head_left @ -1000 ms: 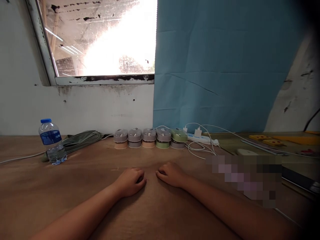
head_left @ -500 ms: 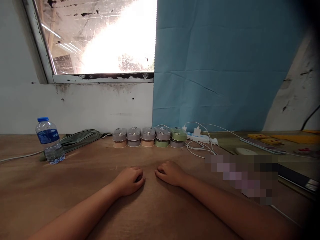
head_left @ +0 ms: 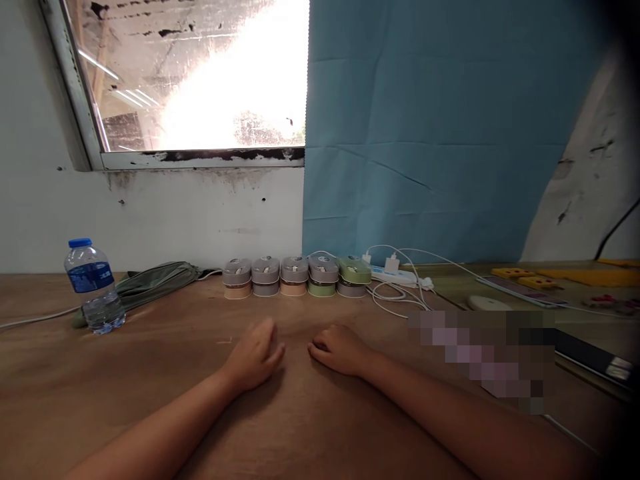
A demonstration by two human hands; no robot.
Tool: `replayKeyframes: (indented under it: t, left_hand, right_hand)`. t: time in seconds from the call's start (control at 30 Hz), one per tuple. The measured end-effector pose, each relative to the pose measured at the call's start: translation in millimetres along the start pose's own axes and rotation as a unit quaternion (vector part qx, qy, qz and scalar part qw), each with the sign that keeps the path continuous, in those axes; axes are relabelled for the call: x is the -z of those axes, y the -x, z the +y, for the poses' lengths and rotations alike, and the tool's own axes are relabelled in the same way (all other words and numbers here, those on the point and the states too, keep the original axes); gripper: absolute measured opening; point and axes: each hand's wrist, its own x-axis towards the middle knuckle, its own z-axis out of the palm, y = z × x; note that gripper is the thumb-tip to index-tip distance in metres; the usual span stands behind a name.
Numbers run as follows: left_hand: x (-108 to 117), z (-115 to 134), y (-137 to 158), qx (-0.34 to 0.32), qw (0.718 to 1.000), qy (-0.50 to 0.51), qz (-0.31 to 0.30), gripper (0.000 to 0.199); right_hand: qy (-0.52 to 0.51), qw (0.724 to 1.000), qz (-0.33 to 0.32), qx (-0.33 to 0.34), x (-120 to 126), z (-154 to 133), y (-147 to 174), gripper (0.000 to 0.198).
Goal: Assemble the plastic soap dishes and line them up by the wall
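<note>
My left hand point(head_left: 255, 355) is just above the brown wooden table point(head_left: 290, 427), thumb apart from the fingers and nothing visible in it. Loosely curled, my right hand point(head_left: 340, 348) rests on the table to its right, with no object showing in its fingers. Beyond both hands, against the wall, stands a row of several small two-tier boxes. The leftmost box point(head_left: 237, 272) has a grey lid and an orange-tan base. At the right end is a green-lidded box point(head_left: 355, 270) with a grey base. Neither hand touches them.
A water bottle point(head_left: 94, 287) with a blue cap stands at the left, beside a folded grey-green cloth bag point(head_left: 155, 283). White cables point(head_left: 390, 292) run from a power strip point(head_left: 400, 277) at the back right. Farther right lie a phone point(head_left: 520, 291) and yellow pieces point(head_left: 575, 275).
My left hand has lifted slightly off the table and its fingers have straightened somewhat. The right hand stays put. The view has shifted slightly.
</note>
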Motion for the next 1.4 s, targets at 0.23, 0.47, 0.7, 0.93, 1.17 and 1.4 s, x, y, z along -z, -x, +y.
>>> replayKeyframes:
  t: [0.23,0.47,0.7,0.93,1.17,1.4]
  left_hand:
    - [19.5,-70.5,-72.5,0.261,0.916,-0.099,0.288,0.047]
    - [14.8,-126.2,-108.1,0.372,0.902,0.026,0.219,0.091]
    - [10.6,-134.6,-100.1,0.356,0.898,0.056,0.254,0.069]
    - [7.7,-81.3,-32.5,0.349,0.841,0.206,0.358,0.074]
    - [8.3,-30.8,9.4,0.161,0.893,0.419,0.033,0.069]
    - [14.0,-22.1,14.6,0.046,0.923,0.376,-0.069,0.068]
  right_hand:
    - [0.008,1.000,0.006,0.012,-1.9,1.7,0.6,0.035]
    - [0.007,1.000,0.009,0.015,-4.3,3.7,1.0,0.032]
    - [-0.012,0.999,0.025,0.024,-4.7,4.8,1.7,0.031]
    - [-0.055,0.996,0.072,0.026,-11.0,7.4,0.8,0.028]
    - [-0.115,0.978,0.173,-0.021,-10.9,9.3,1.0,0.025]
    - [-0.145,0.966,0.213,0.004,-8.3,6.6,1.5,0.024]
